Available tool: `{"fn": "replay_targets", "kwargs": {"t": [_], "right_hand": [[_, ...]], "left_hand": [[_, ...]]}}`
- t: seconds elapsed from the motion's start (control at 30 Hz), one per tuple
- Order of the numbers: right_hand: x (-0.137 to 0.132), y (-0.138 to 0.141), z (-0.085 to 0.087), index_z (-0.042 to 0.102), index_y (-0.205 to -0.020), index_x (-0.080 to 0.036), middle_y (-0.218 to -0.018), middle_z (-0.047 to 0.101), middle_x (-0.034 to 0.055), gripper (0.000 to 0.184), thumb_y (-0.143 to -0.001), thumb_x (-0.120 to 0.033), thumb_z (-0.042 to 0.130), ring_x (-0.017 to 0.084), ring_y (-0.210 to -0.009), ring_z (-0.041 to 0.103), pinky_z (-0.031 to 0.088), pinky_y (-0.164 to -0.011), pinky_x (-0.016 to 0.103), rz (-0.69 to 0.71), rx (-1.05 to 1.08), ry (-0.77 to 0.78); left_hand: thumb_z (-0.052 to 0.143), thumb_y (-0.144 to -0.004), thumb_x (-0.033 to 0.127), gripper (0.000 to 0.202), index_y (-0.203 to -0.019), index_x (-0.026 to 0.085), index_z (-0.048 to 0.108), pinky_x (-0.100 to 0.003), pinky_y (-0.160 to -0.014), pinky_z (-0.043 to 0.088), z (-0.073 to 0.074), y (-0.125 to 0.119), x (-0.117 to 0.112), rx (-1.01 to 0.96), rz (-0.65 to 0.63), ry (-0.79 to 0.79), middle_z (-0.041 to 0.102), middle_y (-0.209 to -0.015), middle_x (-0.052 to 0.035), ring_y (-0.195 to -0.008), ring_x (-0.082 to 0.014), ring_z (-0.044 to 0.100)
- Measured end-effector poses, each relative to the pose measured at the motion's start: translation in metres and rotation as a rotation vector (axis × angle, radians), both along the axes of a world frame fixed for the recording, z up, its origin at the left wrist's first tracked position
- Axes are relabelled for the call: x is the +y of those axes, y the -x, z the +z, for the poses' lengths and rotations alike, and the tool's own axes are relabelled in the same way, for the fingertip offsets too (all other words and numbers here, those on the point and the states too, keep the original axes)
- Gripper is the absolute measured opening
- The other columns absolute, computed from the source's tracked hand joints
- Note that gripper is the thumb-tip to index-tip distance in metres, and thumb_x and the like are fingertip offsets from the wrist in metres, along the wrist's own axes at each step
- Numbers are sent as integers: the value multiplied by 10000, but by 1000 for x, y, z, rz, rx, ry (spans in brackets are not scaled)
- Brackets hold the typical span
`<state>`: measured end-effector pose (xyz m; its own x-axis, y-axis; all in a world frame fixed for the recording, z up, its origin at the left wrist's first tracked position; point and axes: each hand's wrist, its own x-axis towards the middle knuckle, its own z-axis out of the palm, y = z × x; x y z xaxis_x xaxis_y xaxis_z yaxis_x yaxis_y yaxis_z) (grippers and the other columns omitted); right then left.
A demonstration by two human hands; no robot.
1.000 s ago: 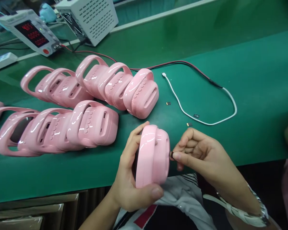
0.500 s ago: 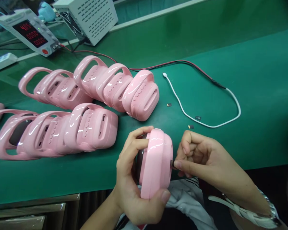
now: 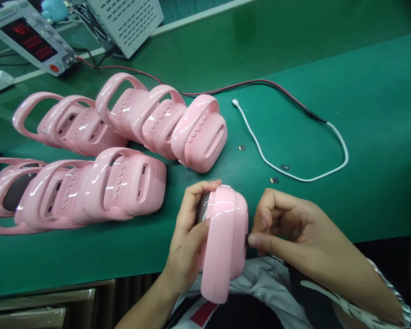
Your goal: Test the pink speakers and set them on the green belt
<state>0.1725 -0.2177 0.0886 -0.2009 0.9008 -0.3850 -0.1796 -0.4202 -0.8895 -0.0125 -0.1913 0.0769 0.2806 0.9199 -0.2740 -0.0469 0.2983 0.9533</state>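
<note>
My left hand (image 3: pixel 185 242) is closed round a pink portable speaker (image 3: pixel 222 242) with a loop handle, held up at the table's near edge. The speaker's port side faces right. There my right hand (image 3: pixel 281 224) pinches a small dark memory card (image 3: pixel 247 238) at the slot; fingertips and speaker edge hide most of it, so how deep it sits is unclear. Beyond the hands, memory cards lie on the table: one by the white cable (image 3: pixel 285 167), one nearer me (image 3: pixel 274 181) and one farther left (image 3: pixel 242 148).
Several pink speakers stand in a front row (image 3: pixel 123 187) and a back row (image 3: pixel 202 132) at left. A power supply (image 3: pixel 30 41) and a vented metal box (image 3: pixel 123 23) stand behind. A red-black lead (image 3: pixel 226 87) joins the white cable on the green table (image 3: pixel 373 137).
My left thumb has shifted from the speaker's lower front to its left side. The speaker's handle end hangs lower. Less of the memory card shows at the slot. The camera view has shifted slightly.
</note>
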Motion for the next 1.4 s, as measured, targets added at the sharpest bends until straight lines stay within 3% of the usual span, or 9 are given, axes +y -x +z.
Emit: {"fn": "replay_targets", "kwargs": {"t": [0.17, 0.37, 0.5, 0.67, 0.8, 0.93, 1.07, 1.4], "right_hand": [[1, 0, 0, 511, -693, -203, -621, 506, -67, 319, -710, -225, 829, 76, -552, 449, 394, -502, 181, 25, 24, -20], [3, 8, -20, 469, -693, -206, -487, 369, -121, 457, -599, -308, 904, 58, -478, 253, 244, -446, 187, -60, 81, 71], [-5, 16, -29, 438, -649, -202, -552, 425, -87, 506, -587, -408, 896, 72, -511, 325, 299, -466, 198, -108, 165, 100], [-11, 21, -29, 463, -703, -211, -564, 478, -87, 505, -550, -355, 922, 74, -510, 383, 365, -482, 194, -146, 229, 157], [-3, 17, -27, 426, -639, -199, -521, 482, -95, 549, -487, -276, 948, 55, -484, 361, 326, -450, 167, -104, 234, 192], [2, 9, -28, 482, -702, -191, -598, 537, -73, 441, -593, -267, 904, 56, -524, 441, 382, -500, 164, -19, 365, 180], [1, 6, -30, 502, -730, -184, -618, 522, -71, 358, -685, -245, 852, 47, -542, 443, 380, -513, 147, -4, 424, 171], [0, 6, -31, 497, -707, -181, -604, 519, -67, 360, -676, -217, 853, 51, -536, 432, 389, -510, 149, -24, 394, 173]], "left_hand": [[516, -893, 130, 357, -1170, 353, 552, -234, -868, 470, 0, 0, -2, -6, -24, -41, 553, -1249, 38, -1014, -155, 557], [505, -887, 91, 388, -1158, 366, 539, -214, -812, 484, 1, -1, -1, -6, -35, -32, 530, -1233, 47, -1014, -149, 536], [534, -874, 116, 363, -1150, 352, 545, -226, -771, 493, 1, -2, -1, -20, -37, -38, 531, -1191, 32, -980, -160, 535], [539, -868, 134, 351, -1147, 347, 548, -234, -812, 491, 3, -2, -1, -21, -29, -38, 528, -1204, 34, -983, -158, 535], [545, -870, 201, 310, -1146, 343, 541, -264, -779, 494, 4, 0, 2, -11, -56, -43, 536, -1153, 22, -924, -167, 543], [609, -825, 303, 320, -1137, 328, 541, -296, -826, 491, 3, 1, 3, -2, -66, -34, 538, -1111, 10, -953, -195, 541], [644, -795, 313, 384, -1164, 324, 538, -248, -815, 480, 0, 1, 2, -7, -69, -69, 513, -1195, 14, -1026, -189, 515], [615, -818, 225, 374, -1170, 311, 523, -172, -785, 458, 1, 0, 1, -77, -81, -52, 500, -1207, 33, -1012, -141, 501]]}}
